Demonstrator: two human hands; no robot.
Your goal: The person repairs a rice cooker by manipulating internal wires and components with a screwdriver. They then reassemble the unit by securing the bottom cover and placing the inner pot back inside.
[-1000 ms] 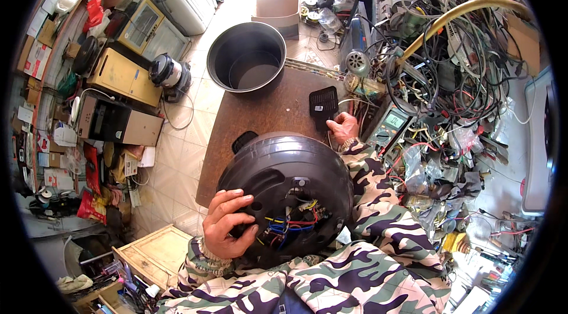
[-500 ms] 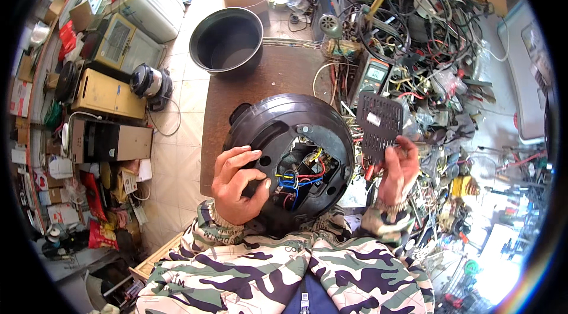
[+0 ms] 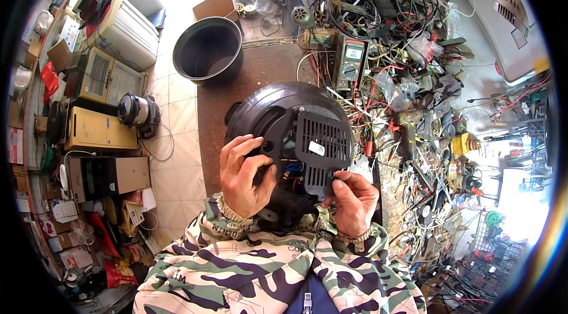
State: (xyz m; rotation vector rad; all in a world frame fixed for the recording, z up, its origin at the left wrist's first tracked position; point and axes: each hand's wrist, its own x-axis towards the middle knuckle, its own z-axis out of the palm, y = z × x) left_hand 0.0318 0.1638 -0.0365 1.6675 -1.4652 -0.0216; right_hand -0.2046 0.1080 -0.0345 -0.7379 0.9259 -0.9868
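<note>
A round black appliance shell [image 3: 260, 104] leans bottom-up before me, with coloured wires [image 3: 293, 168] showing in its opening. My left hand [image 3: 244, 175] is by the shell's left side, its fingers loosely curved and thumb apart, with nothing visible between them. A black slotted cover plate [image 3: 312, 160] with a small white label lies over much of the opening. Its lower right corner is pinched between thumb and fingers of my right hand [image 3: 354, 200]. Whether the plate is seated flush, I cannot tell.
A black pot [image 3: 208, 54] stands on the far left of the brown table [image 3: 266, 65]. Beyond the shell to the right sits a multimeter [image 3: 352, 60] amid cables and tools. Along the left, shelves hold appliances, including a yellow-fronted box [image 3: 97, 130].
My right hand has brought the slotted plate leftward from beside the shell onto its opening, covering most of the wires. My left hand stays by the shell's left side.
</note>
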